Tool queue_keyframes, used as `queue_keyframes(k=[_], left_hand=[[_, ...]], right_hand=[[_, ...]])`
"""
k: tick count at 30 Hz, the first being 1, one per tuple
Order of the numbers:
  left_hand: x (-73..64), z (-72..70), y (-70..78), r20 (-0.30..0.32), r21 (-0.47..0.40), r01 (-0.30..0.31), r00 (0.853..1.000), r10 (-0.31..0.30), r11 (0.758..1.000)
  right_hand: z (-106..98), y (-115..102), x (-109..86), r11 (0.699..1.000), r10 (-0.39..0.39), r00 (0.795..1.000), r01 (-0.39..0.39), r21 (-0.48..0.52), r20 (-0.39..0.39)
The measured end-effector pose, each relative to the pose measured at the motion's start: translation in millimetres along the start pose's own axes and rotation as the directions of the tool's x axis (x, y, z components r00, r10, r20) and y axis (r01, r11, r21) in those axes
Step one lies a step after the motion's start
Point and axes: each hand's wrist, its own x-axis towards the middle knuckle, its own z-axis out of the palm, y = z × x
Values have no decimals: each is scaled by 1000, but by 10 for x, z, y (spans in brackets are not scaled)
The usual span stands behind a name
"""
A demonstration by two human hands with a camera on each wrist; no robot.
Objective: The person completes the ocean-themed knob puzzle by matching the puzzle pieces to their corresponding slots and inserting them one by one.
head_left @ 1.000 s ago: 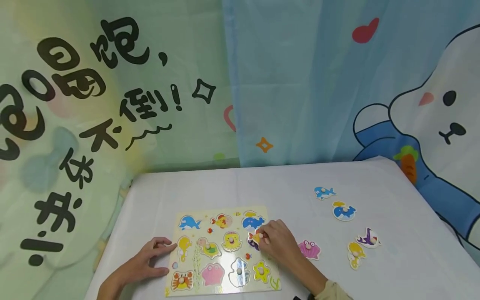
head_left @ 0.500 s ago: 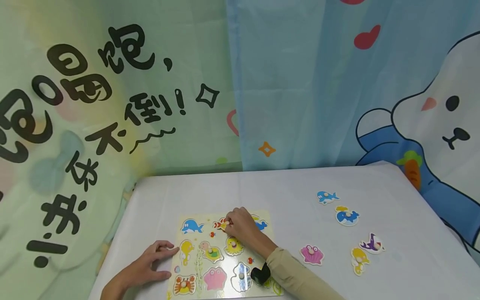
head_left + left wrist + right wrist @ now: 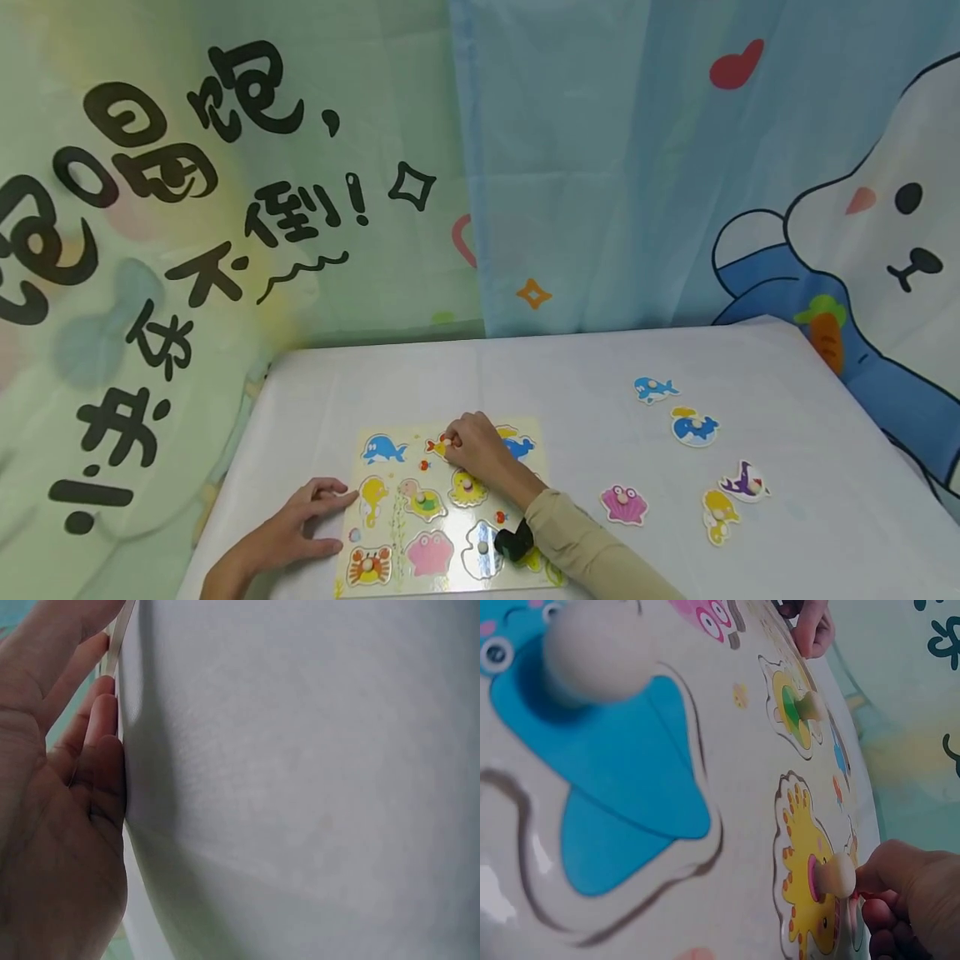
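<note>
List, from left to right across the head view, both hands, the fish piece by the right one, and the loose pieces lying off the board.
Left hand → fish piece → right hand → pink piece → small blue piece → blue whale piece with yellow top → yellow piece → purple piece.

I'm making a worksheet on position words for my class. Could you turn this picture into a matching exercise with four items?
Column one
1. Left hand
2. Crab piece
3. Pink shell piece
4. Right hand

Column two (head view)
A. On the white cloth, right of the puzzle board
B. At the red-and-yellow fish in the board's far row
C. At the board's left edge
D. In the board's near left corner

Right pairs: 1-C, 2-D, 3-A, 4-B
</note>
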Motion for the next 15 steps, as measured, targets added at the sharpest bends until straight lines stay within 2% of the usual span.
queue_keyframes(k=[4,9,15], left_hand=[[28,12,-1,-8,34,-19,1000,20,999],[-60,6,-31,-39,71,-20,999,23,997],[-13,33,-36,-45,84,-83,995,87,993]], right_hand=[[-18,18,-19,1000,18,1000,-18,0,10],[8,-11,-27,999,17,999,-19,40,48],[-19,15,-51,997,48,999,-49,52,22]])
